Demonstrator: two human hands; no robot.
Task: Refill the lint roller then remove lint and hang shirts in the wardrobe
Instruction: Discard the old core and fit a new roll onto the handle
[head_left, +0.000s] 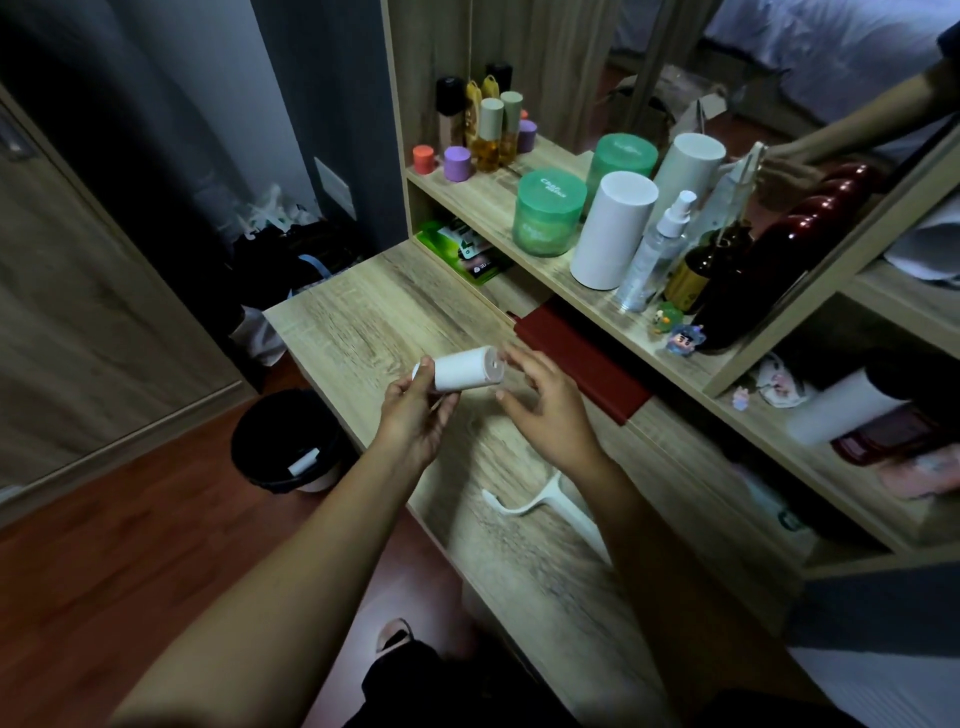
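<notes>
Two bare hands meet over the wooden tabletop (363, 322), low in front of the person. The left hand (415, 421) has its grip closed around a white lint roll (467, 371), thumb on the near end and fingers curled underneath, so the roll lies sideways with its pinkish flat end turned toward the other hand. The right hand (545, 410) hangs just beside that end with fingers spread and loosely curved, its grip wide and holding nothing; whether a fingertip touches the roll I cannot tell. Nearer the person, a white lint roller handle (524, 501) lies flat on the tabletop, partly under the right forearm and well apart from the roll. A dark red notebook (582, 358) rests at the back of the tabletop, half tucked under the shelf (519, 223). On that shelf stand two green jars (548, 213), two tall white cylinders (610, 228), a clear spray bottle (657, 249), a brown bottle (701, 270) and some small figurines (675, 332); farther back are little bottles and purple and orange caps. A mirror (779, 78) behind them shows an arm. Down on the reddish floor, left of the tabletop, sits a black bin (285, 441) with a white roll-like piece inside.
</notes>
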